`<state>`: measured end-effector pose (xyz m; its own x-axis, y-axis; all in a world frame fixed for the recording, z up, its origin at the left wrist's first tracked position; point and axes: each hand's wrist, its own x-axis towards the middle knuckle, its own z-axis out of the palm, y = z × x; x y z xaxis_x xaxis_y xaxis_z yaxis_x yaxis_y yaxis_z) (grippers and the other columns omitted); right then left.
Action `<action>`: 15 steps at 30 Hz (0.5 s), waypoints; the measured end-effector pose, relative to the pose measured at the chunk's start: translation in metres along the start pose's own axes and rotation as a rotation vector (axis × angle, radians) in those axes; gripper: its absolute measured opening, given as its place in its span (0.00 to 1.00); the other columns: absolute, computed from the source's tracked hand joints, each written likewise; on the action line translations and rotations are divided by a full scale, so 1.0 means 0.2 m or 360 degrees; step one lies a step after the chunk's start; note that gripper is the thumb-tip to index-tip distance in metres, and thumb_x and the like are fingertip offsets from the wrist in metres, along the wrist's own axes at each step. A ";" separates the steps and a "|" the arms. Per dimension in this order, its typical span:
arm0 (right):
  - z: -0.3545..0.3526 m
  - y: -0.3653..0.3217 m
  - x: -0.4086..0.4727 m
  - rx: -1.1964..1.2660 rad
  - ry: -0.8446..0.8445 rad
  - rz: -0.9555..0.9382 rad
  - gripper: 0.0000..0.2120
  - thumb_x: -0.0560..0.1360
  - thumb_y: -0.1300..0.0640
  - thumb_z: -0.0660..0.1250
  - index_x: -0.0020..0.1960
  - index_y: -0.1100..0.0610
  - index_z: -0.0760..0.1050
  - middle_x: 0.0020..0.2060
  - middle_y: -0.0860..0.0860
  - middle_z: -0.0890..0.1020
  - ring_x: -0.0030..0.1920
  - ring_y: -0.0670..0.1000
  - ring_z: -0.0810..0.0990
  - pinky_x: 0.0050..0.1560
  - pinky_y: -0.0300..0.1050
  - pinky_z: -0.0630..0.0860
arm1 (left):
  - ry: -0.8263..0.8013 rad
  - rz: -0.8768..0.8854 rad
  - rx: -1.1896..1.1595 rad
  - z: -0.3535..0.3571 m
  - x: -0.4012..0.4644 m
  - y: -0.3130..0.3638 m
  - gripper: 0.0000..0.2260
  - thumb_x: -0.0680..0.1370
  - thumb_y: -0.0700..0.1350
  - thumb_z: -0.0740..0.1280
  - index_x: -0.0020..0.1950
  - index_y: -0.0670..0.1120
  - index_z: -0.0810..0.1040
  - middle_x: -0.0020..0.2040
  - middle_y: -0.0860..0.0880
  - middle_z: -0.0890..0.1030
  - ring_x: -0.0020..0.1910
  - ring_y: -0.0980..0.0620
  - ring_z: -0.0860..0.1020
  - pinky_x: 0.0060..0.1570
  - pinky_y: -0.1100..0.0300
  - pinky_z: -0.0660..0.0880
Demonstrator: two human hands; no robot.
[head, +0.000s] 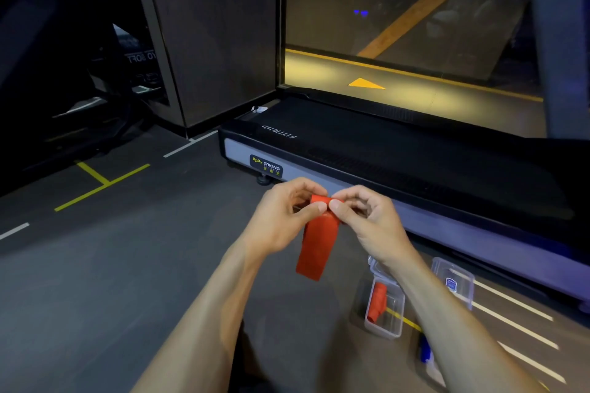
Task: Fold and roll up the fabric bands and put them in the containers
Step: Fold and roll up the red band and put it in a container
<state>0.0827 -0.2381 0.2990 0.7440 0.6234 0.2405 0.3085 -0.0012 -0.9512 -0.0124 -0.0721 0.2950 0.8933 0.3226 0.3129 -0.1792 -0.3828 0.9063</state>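
Note:
A red fabric band hangs in the air in front of me, its top end curled into the start of a roll. My left hand pinches the left side of that roll with thumb and fingers. My right hand pinches the right side the same way. The loose tail of the band droops down toward the floor. On the floor at the lower right stands an open clear plastic container with a rolled red band inside. A second clear container stands just right of my right forearm.
A black treadmill lies across the floor just beyond my hands. The dark gym floor carries yellow and white tape lines. A blue and white object lies near the lower right, partly hidden by my arm.

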 end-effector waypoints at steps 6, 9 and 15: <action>-0.01 -0.01 0.00 0.0043 0.0109 -0.0084 0.04 0.76 0.62 0.75 0.50 0.58 0.83 0.44 0.54 0.86 0.45 0.50 0.84 0.53 0.51 0.80 | -0.0052 -0.0101 -0.0114 0.02 0.01 -0.02 0.09 0.77 0.38 0.75 0.55 0.44 0.81 0.42 0.46 0.84 0.43 0.51 0.83 0.51 0.53 0.80; -0.01 -0.01 0.00 0.0044 0.0118 -0.0099 0.04 0.76 0.63 0.75 0.50 0.58 0.82 0.43 0.53 0.86 0.44 0.50 0.83 0.52 0.53 0.80 | -0.0073 -0.0131 -0.0149 0.02 0.01 -0.03 0.07 0.78 0.36 0.73 0.55 0.42 0.82 0.39 0.51 0.83 0.42 0.51 0.83 0.48 0.56 0.80; -0.02 0.00 0.00 0.0000 0.0102 -0.0145 0.06 0.75 0.64 0.75 0.50 0.57 0.82 0.44 0.53 0.86 0.47 0.53 0.84 0.53 0.48 0.80 | -0.0054 -0.0118 -0.0169 0.03 0.01 -0.01 0.06 0.79 0.41 0.73 0.55 0.43 0.83 0.41 0.46 0.83 0.42 0.53 0.83 0.44 0.59 0.79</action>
<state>0.0848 -0.2403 0.3003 0.7492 0.5698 0.3378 0.3766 0.0532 -0.9249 -0.0078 -0.0756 0.2927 0.9188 0.3166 0.2357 -0.1530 -0.2647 0.9521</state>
